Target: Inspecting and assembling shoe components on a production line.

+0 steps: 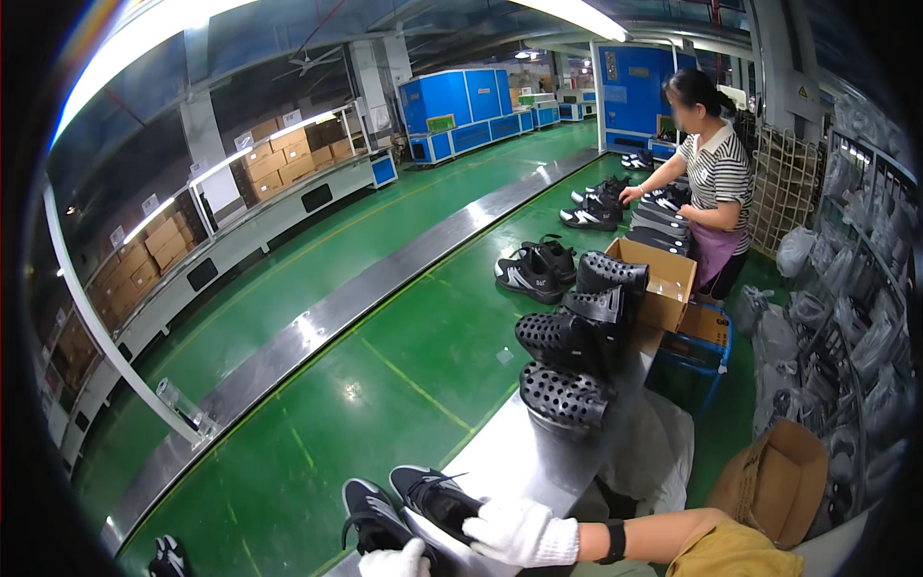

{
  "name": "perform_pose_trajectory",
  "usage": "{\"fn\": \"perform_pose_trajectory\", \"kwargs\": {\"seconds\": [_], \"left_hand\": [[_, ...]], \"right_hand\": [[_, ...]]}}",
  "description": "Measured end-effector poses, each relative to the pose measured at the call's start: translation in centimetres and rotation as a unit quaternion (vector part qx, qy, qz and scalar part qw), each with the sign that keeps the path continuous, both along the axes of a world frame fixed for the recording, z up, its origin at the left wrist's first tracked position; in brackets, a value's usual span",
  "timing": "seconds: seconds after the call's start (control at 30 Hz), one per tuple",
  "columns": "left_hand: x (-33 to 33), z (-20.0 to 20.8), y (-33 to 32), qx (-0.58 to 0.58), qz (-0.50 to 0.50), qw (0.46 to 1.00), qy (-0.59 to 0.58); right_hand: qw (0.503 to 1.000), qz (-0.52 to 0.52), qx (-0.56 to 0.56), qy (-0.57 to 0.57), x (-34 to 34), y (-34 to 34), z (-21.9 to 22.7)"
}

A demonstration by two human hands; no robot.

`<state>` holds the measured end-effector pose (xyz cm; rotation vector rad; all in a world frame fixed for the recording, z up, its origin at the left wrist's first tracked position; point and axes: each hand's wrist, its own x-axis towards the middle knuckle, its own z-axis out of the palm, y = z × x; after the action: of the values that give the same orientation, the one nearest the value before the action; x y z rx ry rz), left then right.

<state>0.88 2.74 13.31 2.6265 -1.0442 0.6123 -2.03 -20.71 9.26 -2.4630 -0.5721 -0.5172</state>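
Two black sneakers [437, 500], white-trimmed

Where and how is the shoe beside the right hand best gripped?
Likely by the rear collar, coming from the right: the shoe points its toe away, and its open top leaves a rim beside the right hand to pinch.

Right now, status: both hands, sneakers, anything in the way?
Left gloved hand at left sneaker; right gloved hand at right sneaker. Perforated black shoe forms farther along metal bench, apart from both hands.
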Motion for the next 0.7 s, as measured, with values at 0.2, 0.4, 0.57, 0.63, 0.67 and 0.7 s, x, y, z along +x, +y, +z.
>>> {"fn": "perform_pose_trajectory", "kwargs": {"seconds": [0.2, 0.4, 0.57, 0.63, 0.67, 0.7], "left_hand": [[-5.0, -0.8, 0.6, 0.033, -0.008, 0.999, 0.035], [-6.1, -0.4, -0.9, -0.031, 0.048, 0.998, -0.034], [-5.5, 0.6, -2.7, 0.035, 0.072, 0.996, -0.040], [-5.9, 1.3, -3.0, 0.036, 0.090, 0.993, -0.062], [-6.1, 1.6, -3.2, 0.038, 0.099, 0.992, -0.072], [-6.4, 1.9, -3.4, 0.040, 0.107, 0.990, -0.081]], "right_hand": [[0.956, -0.061, -0.096, -0.269, -5.9, -5.8, 5.9], [0.917, -0.333, -0.008, -0.219, -4.9, -13.5, 6.4], [0.928, -0.356, 0.008, -0.111, -2.0, -16.1, 2.1], [0.931, -0.343, 0.018, -0.119, -1.3, -16.1, 1.1], [0.932, -0.342, 0.017, -0.119, -1.2, -16.2, 0.5], [0.923, -0.360, 0.045, -0.127, -1.1, -16.3, 0.0]]}}
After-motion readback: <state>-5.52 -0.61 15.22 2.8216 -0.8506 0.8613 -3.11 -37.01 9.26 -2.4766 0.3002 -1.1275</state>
